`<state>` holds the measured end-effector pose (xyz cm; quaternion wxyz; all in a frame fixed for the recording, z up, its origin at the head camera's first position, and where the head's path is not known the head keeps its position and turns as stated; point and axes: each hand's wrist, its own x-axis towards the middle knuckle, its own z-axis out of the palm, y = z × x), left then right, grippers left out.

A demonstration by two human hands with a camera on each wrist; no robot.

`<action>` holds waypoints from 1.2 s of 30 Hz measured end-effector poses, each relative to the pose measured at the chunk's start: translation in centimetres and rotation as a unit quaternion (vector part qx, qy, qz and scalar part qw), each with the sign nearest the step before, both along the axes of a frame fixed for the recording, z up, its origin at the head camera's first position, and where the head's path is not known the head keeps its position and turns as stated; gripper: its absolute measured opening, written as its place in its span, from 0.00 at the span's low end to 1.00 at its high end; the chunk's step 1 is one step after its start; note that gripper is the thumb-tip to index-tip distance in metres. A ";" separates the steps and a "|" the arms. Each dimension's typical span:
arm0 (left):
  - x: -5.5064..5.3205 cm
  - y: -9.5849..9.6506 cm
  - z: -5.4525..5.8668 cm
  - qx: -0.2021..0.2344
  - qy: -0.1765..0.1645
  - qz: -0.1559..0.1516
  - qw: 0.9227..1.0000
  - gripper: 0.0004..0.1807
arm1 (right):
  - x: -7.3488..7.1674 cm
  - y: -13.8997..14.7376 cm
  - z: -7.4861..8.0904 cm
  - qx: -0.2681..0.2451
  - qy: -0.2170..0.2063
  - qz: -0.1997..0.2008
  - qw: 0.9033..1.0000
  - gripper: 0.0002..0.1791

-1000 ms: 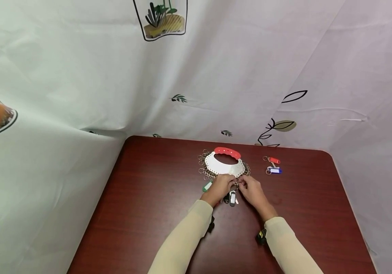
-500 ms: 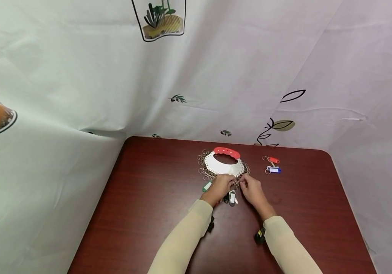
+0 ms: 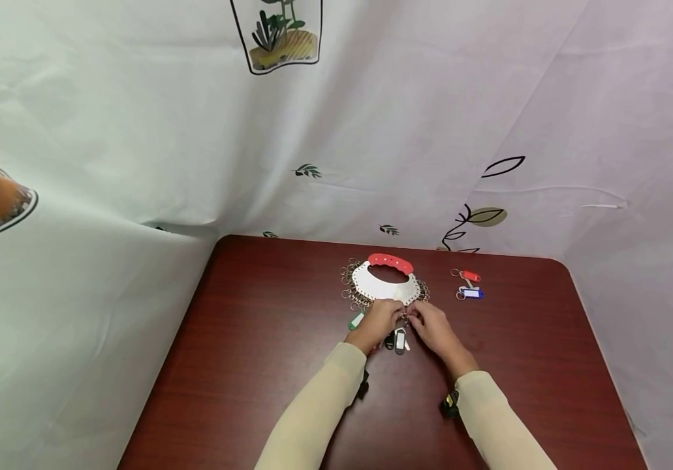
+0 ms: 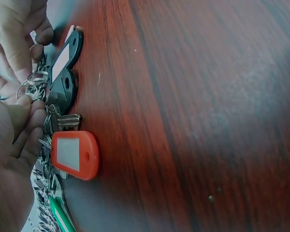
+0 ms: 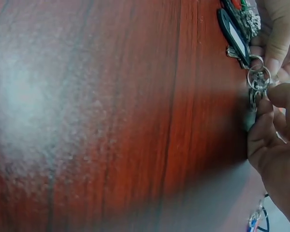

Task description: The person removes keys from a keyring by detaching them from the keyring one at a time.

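Note:
A white key-holder plate with a red grip lies on the table, small metal rings along its edge. At its near edge, my left hand and right hand meet fingertip to fingertip. Between them is a key ring beside small metal clasps, pinched by thumb and fingers of both hands. Fingers partly cover the clasps. Below hang black key tags with keys, an orange-red key tag and a green key tag.
Right of the plate lie a red key tag and a blue key tag with rings and keys. The dark red-brown table has rounded far corners. White patterned cloth hangs behind it and at the sides.
Small finger movements of my right hand at the ring, a little outward and then back toward the left hand. My left hand stays put, and the plate and loose tags keep their places.

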<state>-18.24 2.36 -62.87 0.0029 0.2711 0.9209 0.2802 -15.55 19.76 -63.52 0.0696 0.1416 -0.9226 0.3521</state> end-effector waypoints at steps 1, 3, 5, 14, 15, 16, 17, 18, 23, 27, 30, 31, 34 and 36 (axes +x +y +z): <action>0.0 0.0 0.0 0.000 0.000 0.000 1.000 0.06 | 0.0 0.0 0.0 0.000 -0.004 -0.003 1.000 0.08; 0.1 0.0 0.0 0.000 0.002 0.001 1.000 0.06 | 0.1 0.0 -0.1 -0.002 -0.016 -0.014 1.000 0.08; 0.1 0.0 0.0 -0.001 0.005 0.000 1.000 0.06 | 0.2 0.0 -0.2 -0.006 -0.023 -0.032 0.999 0.08; 0.1 0.0 -0.3 0.004 0.006 -0.005 1.000 0.06 | 0.3 0.2 -0.3 -0.025 -0.049 -0.062 0.997 0.06; 0.1 0.0 -0.3 0.004 0.005 -0.004 1.000 0.07 | 0.4 0.2 -0.2 -0.026 -0.057 -0.057 0.996 0.05; 0.1 0.0 -0.3 0.004 0.004 -0.004 1.000 0.07 | 0.4 0.3 -0.2 -0.027 -0.063 -0.052 0.996 0.05; 0.1 0.0 -0.3 0.003 0.004 -0.004 1.000 0.07 | 0.4 0.3 -0.1 -0.029 -0.069 -0.047 0.996 0.04; 0.1 0.0 -0.3 0.004 0.004 -0.004 1.000 0.07 | 0.5 0.3 -0.1 -0.031 -0.074 -0.044 0.996 0.04; 0.1 -0.1 -0.3 0.006 0.010 -0.005 1.000 0.07 | 0.5 0.0 0.0 -0.039 -0.086 -0.068 0.993 0.05; 0.1 -0.1 -0.4 0.007 0.012 -0.008 1.000 0.06 | 0.5 -0.3 0.3 -0.056 -0.106 -0.113 0.986 0.06; 0.1 -0.1 -0.2 0.012 0.014 -0.005 1.000 0.06 | 0.4 -0.5 0.4 -0.062 -0.114 -0.138 0.982 0.06; 0.2 -0.1 -0.2 0.013 0.016 -0.004 1.000 0.06 | 0.4 -0.6 0.4 -0.061 -0.116 -0.146 0.980 0.05; 0.2 -0.1 -0.2 0.014 0.024 -0.001 1.000 0.06 | 0.4 -0.9 0.3 -0.062 -0.118 -0.171 0.976 0.05; 0.3 -0.1 -0.3 0.011 0.031 0.001 0.999 0.05 | 0.4 -1.1 0.2 -0.066 -0.116 -0.186 0.973 0.05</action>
